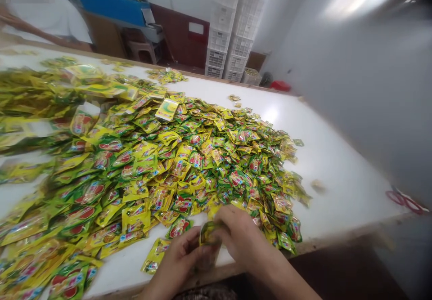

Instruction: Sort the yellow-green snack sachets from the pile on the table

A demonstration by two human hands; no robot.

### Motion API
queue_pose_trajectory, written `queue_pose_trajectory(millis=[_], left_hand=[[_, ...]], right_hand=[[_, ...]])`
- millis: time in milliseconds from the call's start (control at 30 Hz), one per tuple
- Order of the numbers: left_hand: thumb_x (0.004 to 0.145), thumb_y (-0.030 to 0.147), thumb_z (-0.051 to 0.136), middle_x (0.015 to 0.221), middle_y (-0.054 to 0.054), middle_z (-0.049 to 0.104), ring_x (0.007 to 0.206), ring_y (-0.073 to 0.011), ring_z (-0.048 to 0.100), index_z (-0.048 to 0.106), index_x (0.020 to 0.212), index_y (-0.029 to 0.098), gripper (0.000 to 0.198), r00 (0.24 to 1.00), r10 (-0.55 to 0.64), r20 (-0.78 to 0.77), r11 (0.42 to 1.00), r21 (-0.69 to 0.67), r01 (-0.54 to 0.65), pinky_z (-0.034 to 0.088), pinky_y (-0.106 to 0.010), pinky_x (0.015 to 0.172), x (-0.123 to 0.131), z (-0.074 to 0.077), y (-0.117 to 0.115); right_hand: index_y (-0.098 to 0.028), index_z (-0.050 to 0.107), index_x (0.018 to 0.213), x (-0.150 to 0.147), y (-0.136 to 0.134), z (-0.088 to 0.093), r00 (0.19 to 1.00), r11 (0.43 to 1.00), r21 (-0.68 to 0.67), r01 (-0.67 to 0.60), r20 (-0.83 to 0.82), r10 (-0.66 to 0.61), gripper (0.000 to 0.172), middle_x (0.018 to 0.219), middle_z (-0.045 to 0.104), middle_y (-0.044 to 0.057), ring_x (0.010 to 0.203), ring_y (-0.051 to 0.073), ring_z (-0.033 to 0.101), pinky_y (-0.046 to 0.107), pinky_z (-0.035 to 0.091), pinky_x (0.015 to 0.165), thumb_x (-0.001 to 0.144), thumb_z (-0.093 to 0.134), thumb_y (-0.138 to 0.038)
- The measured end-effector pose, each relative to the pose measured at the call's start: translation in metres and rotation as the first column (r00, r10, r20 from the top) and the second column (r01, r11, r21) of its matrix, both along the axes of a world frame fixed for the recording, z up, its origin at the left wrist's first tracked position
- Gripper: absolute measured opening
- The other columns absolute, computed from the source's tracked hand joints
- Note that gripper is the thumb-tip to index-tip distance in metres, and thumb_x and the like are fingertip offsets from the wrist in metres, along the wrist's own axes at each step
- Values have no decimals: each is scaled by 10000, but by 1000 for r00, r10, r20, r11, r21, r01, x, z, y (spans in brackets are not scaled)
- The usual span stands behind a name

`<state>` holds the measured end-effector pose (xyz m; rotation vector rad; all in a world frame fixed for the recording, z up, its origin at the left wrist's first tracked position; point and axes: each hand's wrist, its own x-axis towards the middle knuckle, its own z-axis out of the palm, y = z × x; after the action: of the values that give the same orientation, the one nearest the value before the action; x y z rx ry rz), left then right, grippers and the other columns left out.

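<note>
Left hand [177, 257] and right hand [241, 237] clasp glossy foil sachets [209, 235] | crinkly yellow-green heap [189, 165] | smooth white table [337, 178]

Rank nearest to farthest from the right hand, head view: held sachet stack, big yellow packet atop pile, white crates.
1. Small stack of yellow-green foil sachets, held between right hand and left hand.
2. Large flat yellow packet, atop the sachet pile, mid-table.
3. Stacked white plastic crates, at the far back.
</note>
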<state>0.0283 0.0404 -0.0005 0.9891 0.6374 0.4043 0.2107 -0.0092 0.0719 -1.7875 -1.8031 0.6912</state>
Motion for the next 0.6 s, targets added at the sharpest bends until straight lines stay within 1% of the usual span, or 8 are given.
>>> queue_pose_trajectory(millis=[100,233,333,400,467,500,567,600], left_hand=[[767,302,745,999,-21,723,991,-256,628,711,1028,276,264,999,7,-33,999,35,-5,491,-331,873,0,0,-1],[753,300,758,971,-10,715,955,-240,629,704,1008,276,262,998,33,-48,998,56,-30,494,-313,841,3,-4,-4],[726,323,779,900,-7,706,879,-232,629,704,964,268,256,985,102,-140,986,144,-81,497,-289,750,5,-9,-7],[720,346,780,899,-12,710,859,-233,627,703,970,269,273,973,149,-179,975,189,-115,497,-289,727,6,-11,-9],[729,368,770,951,-23,720,889,-242,631,695,1035,275,328,971,171,-166,971,193,-138,503,-300,755,6,-11,-10],[737,373,763,986,-29,723,919,-247,631,687,1073,276,358,973,174,-149,972,184,-146,503,-307,783,6,-10,-10],[752,374,752,996,-35,725,952,-254,631,683,1092,267,364,978,166,-127,976,161,-145,498,-316,820,7,-9,-10],[759,371,746,971,-36,726,950,-256,633,690,1067,257,333,981,151,-120,980,150,-132,496,-319,824,8,-8,-9]], right_hand=[[-204,612,778,1,5,-7,998,990,120,-68,4,68,135,886,585,20,889,187,525,294,420,756,824,661,-87],[-207,650,786,2,7,-12,991,957,255,-135,12,137,104,1053,592,54,1018,225,486,376,422,866,856,651,-131],[-200,623,840,-4,4,-26,987,934,321,-157,18,159,123,935,611,53,918,205,510,375,437,843,906,557,-118],[-194,600,857,-10,1,-37,989,919,365,-150,39,146,120,869,603,48,847,194,514,357,442,799,925,523,-133],[-192,590,860,-15,-4,-43,991,918,372,-134,45,127,116,873,594,51,838,190,518,335,441,764,933,511,-147],[-191,590,868,-16,-5,-43,992,926,355,-129,41,122,109,881,591,52,844,191,520,325,442,753,933,512,-150],[-193,599,906,-13,-6,-35,992,954,269,-129,30,125,89,905,594,53,866,193,527,313,446,752,932,525,-151],[-195,606,917,-10,-6,-28,989,965,217,-145,36,140,88,916,597,53,877,194,528,313,449,764,932,533,-149]])
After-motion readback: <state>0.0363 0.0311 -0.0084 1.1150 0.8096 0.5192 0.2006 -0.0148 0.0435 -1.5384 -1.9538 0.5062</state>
